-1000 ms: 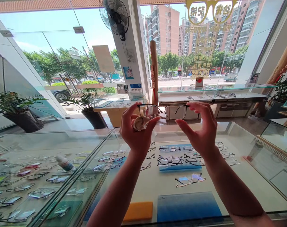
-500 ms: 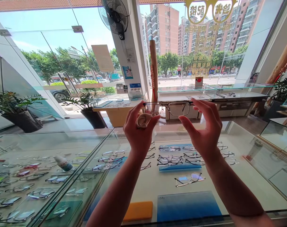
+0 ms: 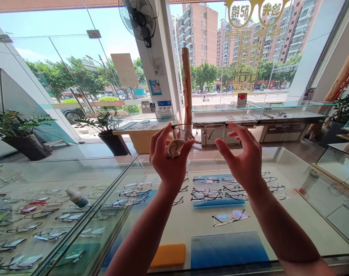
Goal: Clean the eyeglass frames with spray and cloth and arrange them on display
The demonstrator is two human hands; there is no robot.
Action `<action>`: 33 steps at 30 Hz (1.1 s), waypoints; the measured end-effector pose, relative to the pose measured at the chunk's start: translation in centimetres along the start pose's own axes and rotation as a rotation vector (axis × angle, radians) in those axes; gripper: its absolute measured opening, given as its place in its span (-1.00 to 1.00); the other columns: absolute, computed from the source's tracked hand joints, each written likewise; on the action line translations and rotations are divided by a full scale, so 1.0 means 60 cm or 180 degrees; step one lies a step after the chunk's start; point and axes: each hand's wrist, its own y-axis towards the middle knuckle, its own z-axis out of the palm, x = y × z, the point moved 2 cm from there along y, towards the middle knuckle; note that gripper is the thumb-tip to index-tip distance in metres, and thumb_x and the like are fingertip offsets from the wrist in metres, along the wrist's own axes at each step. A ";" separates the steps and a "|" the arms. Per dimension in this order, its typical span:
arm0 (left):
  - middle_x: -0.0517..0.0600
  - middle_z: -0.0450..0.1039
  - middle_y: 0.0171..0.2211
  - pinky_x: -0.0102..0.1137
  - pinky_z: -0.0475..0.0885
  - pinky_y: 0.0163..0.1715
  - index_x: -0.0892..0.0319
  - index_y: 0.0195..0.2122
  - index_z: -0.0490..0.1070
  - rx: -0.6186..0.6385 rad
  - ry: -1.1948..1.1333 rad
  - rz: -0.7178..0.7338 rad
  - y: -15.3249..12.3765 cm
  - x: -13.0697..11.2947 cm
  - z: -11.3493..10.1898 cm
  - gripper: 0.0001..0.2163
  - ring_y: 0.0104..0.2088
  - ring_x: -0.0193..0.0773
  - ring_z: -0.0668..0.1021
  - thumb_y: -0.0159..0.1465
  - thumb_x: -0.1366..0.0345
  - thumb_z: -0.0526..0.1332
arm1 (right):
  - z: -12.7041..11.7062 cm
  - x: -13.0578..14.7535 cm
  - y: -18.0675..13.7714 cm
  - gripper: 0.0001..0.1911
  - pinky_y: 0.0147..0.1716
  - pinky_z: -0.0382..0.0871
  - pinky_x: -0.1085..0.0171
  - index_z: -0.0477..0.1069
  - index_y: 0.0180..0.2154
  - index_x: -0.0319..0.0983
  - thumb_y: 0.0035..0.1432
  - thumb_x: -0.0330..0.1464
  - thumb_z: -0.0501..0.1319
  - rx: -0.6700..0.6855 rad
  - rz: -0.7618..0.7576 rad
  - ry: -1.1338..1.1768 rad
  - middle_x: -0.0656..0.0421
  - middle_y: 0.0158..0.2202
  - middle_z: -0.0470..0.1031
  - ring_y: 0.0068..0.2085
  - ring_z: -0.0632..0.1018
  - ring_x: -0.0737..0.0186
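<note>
I hold a pair of thin dark-framed glasses (image 3: 204,131) up at chest height over a glass display counter (image 3: 266,161). My left hand (image 3: 168,159) grips the left end of the frame, with a beige cleaning cloth (image 3: 174,147) bunched between thumb and fingers against the left lens. My right hand (image 3: 243,157) touches the right end of the frame with its fingertips, the thumb spread apart below.
Under the counter glass lie several rows of glasses (image 3: 209,193) on blue pads, plus an orange pad (image 3: 168,255). A small spray bottle (image 3: 76,198) rests in the left case. Potted plants (image 3: 109,132), a wall fan (image 3: 137,19) and further counters (image 3: 257,115) stand by the windows.
The glasses have shifted slightly, first rightward then back left, and tilted a little. My right-hand fingers have loosened on the frame's end. The left hand keeps the cloth on the lens.
</note>
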 end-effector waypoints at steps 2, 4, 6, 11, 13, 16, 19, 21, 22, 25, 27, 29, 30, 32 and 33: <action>0.07 0.61 0.03 -0.24 0.58 -0.21 0.06 0.16 0.55 -0.0063 -0.0034 0.0150 -0.001 -0.001 0.000 -0.47 -0.13 -0.14 0.64 0.20 0.05 0.55 | 0.004 -0.006 -0.002 -0.50 -0.04 0.61 -0.08 0.47 0.23 -0.10 0.35 -0.10 0.37 0.0107 0.0076 0.0015 0.05 0.05 0.68 -0.06 0.69 -0.01; 0.08 0.60 0.05 -0.25 0.57 -0.24 0.06 0.18 0.54 -0.0118 -0.0068 0.0261 -0.003 -0.002 0.000 -0.46 -0.16 -0.15 0.64 0.21 0.04 0.55 | 0.007 -0.010 -0.003 -0.47 -0.04 0.61 -0.08 0.46 0.25 -0.10 0.35 -0.07 0.37 0.0154 0.0121 0.0013 0.04 0.04 0.69 -0.06 0.70 -0.03; 0.09 0.60 0.06 -0.25 0.57 -0.26 0.05 0.19 0.53 -0.0165 -0.0043 0.0328 -0.005 -0.002 0.001 -0.45 -0.16 -0.14 0.64 0.22 0.03 0.54 | 0.008 -0.012 -0.004 -0.46 -0.05 0.61 -0.08 0.45 0.26 -0.10 0.35 -0.06 0.36 0.0161 0.0147 -0.0002 0.04 0.03 0.70 -0.05 0.70 -0.03; 0.10 0.62 0.08 -0.25 0.59 -0.27 0.03 0.21 0.52 -0.0178 0.0036 0.0331 -0.006 -0.002 0.002 -0.44 -0.19 -0.14 0.66 0.23 0.00 0.52 | 0.008 -0.009 -0.005 -0.47 -0.05 0.62 -0.08 0.45 0.25 -0.07 0.35 -0.06 0.36 0.0106 0.0115 0.0009 0.05 0.05 0.69 -0.06 0.70 -0.02; 0.10 0.63 0.09 -0.24 0.60 -0.24 0.03 0.22 0.52 -0.0164 0.0037 0.0284 -0.006 -0.002 0.001 -0.44 -0.23 -0.16 0.65 0.23 0.01 0.52 | 0.010 -0.006 -0.006 -0.49 -0.06 0.62 -0.08 0.44 0.24 -0.06 0.35 -0.08 0.37 0.0017 0.0059 0.0006 0.06 0.03 0.67 -0.08 0.69 0.00; 0.09 0.64 0.11 -0.23 0.63 -0.21 0.01 0.24 0.51 -0.0084 0.0005 0.0112 -0.005 0.000 0.002 -0.44 -0.28 -0.21 0.63 0.23 0.08 0.53 | 0.012 0.000 -0.008 -0.51 -0.08 0.63 -0.07 0.41 0.24 -0.03 0.35 -0.12 0.37 -0.0157 -0.0047 -0.0014 0.05 0.06 0.63 -0.10 0.67 0.00; 0.09 0.63 0.17 -0.21 0.66 -0.15 -0.03 0.27 0.50 0.0117 -0.0258 -0.0135 -0.005 0.004 0.006 -0.44 -0.21 -0.20 0.66 0.24 0.20 0.53 | 0.014 0.006 -0.010 -0.51 -0.07 0.64 -0.07 0.38 0.25 -0.01 0.35 -0.17 0.38 -0.0308 -0.0173 -0.0004 0.04 0.12 0.58 -0.07 0.65 -0.01; 0.07 0.63 0.19 -0.18 0.67 -0.05 -0.05 0.28 0.49 0.0235 -0.0409 -0.0264 -0.005 0.007 0.009 -0.44 -0.09 -0.17 0.69 0.25 0.25 0.52 | 0.015 0.010 -0.011 -0.50 -0.07 0.64 -0.07 0.37 0.25 0.00 0.34 -0.20 0.38 -0.0382 -0.0240 0.0001 0.05 0.11 0.55 -0.05 0.63 -0.01; 0.07 0.63 0.19 -0.17 0.67 -0.02 -0.05 0.27 0.49 0.0272 -0.0446 -0.0307 -0.006 0.008 0.010 -0.44 -0.04 -0.15 0.69 0.25 0.26 0.51 | 0.015 0.012 -0.011 -0.50 -0.08 0.64 -0.06 0.37 0.25 0.00 0.34 -0.21 0.38 -0.0414 -0.0269 0.0006 0.05 0.11 0.54 -0.06 0.63 -0.01; 0.06 0.63 0.19 -0.15 0.67 0.02 -0.04 0.27 0.49 0.0321 -0.0450 -0.0381 -0.007 0.009 0.012 -0.45 0.00 -0.13 0.70 0.25 0.27 0.51 | 0.016 0.015 -0.014 -0.49 -0.11 0.63 -0.05 0.36 0.26 0.00 0.34 -0.21 0.38 -0.0461 -0.0308 0.0013 0.04 0.10 0.52 -0.10 0.61 0.02; 0.07 0.62 0.20 -0.14 0.68 0.01 -0.04 0.29 0.48 0.0346 -0.0387 -0.0367 -0.008 0.009 0.013 -0.44 -0.06 -0.15 0.71 0.26 0.27 0.50 | 0.017 0.016 -0.015 -0.48 -0.12 0.63 -0.05 0.35 0.27 0.00 0.35 -0.20 0.37 -0.0457 -0.0280 -0.0009 0.03 0.10 0.51 -0.11 0.60 0.02; 0.09 0.61 0.21 -0.15 0.68 -0.02 -0.04 0.31 0.46 0.0343 -0.0306 -0.0331 -0.009 0.009 0.013 -0.43 -0.13 -0.17 0.71 0.28 0.27 0.48 | 0.018 0.016 -0.016 -0.48 -0.11 0.63 -0.06 0.33 0.28 0.00 0.36 -0.18 0.35 -0.0437 -0.0223 -0.0038 0.03 0.10 0.51 -0.12 0.61 0.03; 0.10 0.61 0.22 -0.16 0.68 -0.04 -0.04 0.32 0.45 0.0328 -0.0269 -0.0306 -0.010 0.008 0.013 -0.43 -0.16 -0.18 0.70 0.28 0.27 0.48 | 0.019 0.015 -0.017 -0.49 -0.12 0.63 -0.06 0.33 0.28 0.00 0.36 -0.18 0.34 -0.0431 -0.0198 -0.0040 0.03 0.10 0.51 -0.13 0.60 0.04; 0.12 0.60 0.22 -0.19 0.67 -0.10 -0.03 0.32 0.45 0.0250 -0.0203 -0.0237 -0.011 0.008 0.012 -0.43 -0.20 -0.20 0.69 0.28 0.25 0.47 | 0.021 0.014 -0.018 -0.49 -0.12 0.64 -0.05 0.32 0.28 0.00 0.37 -0.16 0.33 -0.0417 -0.0143 -0.0009 0.04 0.10 0.51 -0.15 0.60 0.06; 0.13 0.60 0.21 -0.20 0.66 -0.13 -0.02 0.31 0.46 0.0196 -0.0167 -0.0186 -0.011 0.008 0.011 -0.43 -0.21 -0.20 0.68 0.27 0.24 0.48 | 0.022 0.013 -0.018 -0.49 -0.12 0.64 -0.05 0.32 0.28 -0.01 0.37 -0.16 0.32 -0.0405 -0.0109 0.0022 0.04 0.11 0.50 -0.15 0.61 0.07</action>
